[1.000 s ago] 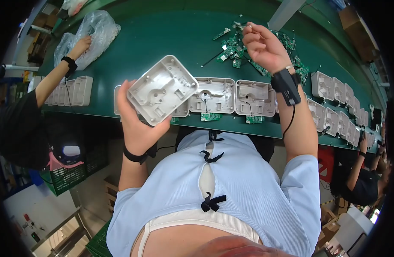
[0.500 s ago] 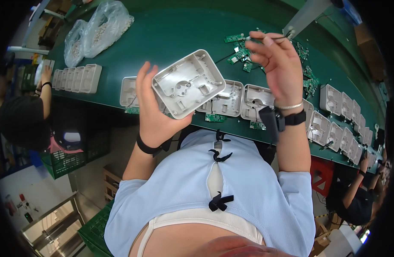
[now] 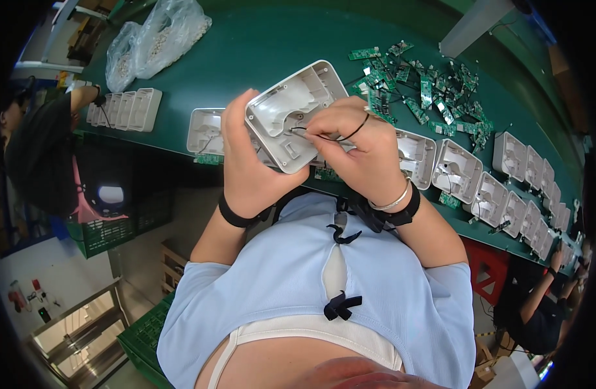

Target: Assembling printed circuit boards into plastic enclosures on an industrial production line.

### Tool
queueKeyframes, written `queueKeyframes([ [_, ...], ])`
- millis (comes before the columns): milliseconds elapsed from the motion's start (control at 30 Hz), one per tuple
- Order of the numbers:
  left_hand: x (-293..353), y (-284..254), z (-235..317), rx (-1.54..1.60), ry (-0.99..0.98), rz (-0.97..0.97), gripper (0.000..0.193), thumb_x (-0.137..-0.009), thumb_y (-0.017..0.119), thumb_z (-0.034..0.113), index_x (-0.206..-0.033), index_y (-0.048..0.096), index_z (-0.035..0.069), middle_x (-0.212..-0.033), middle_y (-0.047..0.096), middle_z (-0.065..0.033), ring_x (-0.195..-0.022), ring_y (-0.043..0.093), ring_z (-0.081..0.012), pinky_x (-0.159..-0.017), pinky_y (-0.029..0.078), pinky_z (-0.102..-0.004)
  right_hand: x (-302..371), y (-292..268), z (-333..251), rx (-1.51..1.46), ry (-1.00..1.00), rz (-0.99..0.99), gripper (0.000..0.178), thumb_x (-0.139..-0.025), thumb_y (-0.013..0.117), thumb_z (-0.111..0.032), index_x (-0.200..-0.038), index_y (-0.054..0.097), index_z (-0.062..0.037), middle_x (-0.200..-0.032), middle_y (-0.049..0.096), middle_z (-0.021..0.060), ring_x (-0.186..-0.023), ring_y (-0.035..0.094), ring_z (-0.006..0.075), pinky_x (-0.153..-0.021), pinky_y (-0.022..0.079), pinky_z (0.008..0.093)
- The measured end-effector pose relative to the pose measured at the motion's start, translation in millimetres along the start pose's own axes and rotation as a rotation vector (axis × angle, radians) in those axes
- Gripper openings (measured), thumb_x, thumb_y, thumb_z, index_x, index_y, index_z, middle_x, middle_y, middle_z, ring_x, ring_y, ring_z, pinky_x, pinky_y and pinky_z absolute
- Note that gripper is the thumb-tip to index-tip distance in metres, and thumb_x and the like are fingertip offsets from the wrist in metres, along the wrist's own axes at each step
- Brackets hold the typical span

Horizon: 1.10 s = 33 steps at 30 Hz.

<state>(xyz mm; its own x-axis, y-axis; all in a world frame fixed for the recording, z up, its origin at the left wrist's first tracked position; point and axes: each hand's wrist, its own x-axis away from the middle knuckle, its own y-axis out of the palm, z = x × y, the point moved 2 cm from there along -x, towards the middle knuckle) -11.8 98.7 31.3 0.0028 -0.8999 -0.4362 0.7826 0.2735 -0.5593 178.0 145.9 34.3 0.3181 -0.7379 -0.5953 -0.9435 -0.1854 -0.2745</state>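
My left hand (image 3: 249,178) grips a light grey plastic housing (image 3: 270,117) by its left side and lower corner, tilted with its open side up above the green table. Inside are screw posts, a rounded recess and a small rectangular cut-out. My right hand (image 3: 369,152) is closed in a pinch on a thin black cable (image 3: 354,134), whose tip sits inside the housing near the recess. The cable loops back over the fingers toward a green circuit board (image 3: 379,106) just behind them; whether they are joined I cannot tell. My right hand hides the housing's right side.
Loose circuit boards with black wires (image 3: 427,94) lie heaped at the back right. Rows of similar housings (image 3: 456,170) line the table (image 3: 259,45) to the right, with a stack (image 3: 142,110) at left. Clear bags of small parts (image 3: 162,48) lie at back left. Co-workers sit at both sides.
My right hand has come down and left from over the boards, bringing the black cable into the housing. My left hand and the housing have shifted slightly right and up.
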Motion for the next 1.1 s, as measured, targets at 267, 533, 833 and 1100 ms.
queueKeyframes([
  [267,2,6,0,-0.002,0.016,0.005,0.109,-0.061,0.090,0.011,-0.153,0.032,0.002,-0.142,0.044,-0.0222,-0.131,0.048,-0.0409,-0.109,0.043,-0.0477,6,6,-1,0.230,0.055,-0.136,0.022,-0.078,0.076,0.007,-0.096,0.071,-0.0059,-0.089,0.075,0.0107,-0.085,0.071,0.0290,-0.076,0.057,0.0353],
  [533,2,11,8,-0.051,0.071,-0.001,0.105,-0.062,0.088,0.007,-0.152,0.034,0.002,-0.143,0.044,-0.0231,-0.132,0.047,-0.0426,-0.110,0.043,-0.0484,2,9,-10,0.503,-0.031,-0.262,0.019,-0.081,0.077,-0.002,-0.098,0.070,-0.0064,-0.092,0.074,0.0112,-0.088,0.072,0.0315,-0.078,0.058,0.0398],
  [833,8,4,-10,0.127,-0.115,-0.085,0.106,-0.063,0.089,0.007,-0.153,0.035,0.005,-0.147,0.044,-0.0196,-0.132,0.053,-0.0383,-0.102,0.053,-0.0452,18,1,11,0.074,0.062,-0.129,0.024,-0.087,0.077,-0.005,-0.110,0.072,-0.0033,-0.099,0.075,0.0121,-0.088,0.072,0.0292,-0.078,0.057,0.0370],
  [1100,5,-9,-10,0.146,-0.106,-0.034,0.107,-0.063,0.089,0.003,-0.155,0.034,0.005,-0.149,0.043,-0.0164,-0.133,0.057,-0.0307,-0.103,0.056,-0.0409,30,-36,30,-0.306,0.652,-0.008,0.030,-0.097,0.074,-0.007,-0.125,0.069,0.0013,-0.112,0.076,0.0084,-0.099,0.070,0.0148,-0.087,0.057,0.0301],
])
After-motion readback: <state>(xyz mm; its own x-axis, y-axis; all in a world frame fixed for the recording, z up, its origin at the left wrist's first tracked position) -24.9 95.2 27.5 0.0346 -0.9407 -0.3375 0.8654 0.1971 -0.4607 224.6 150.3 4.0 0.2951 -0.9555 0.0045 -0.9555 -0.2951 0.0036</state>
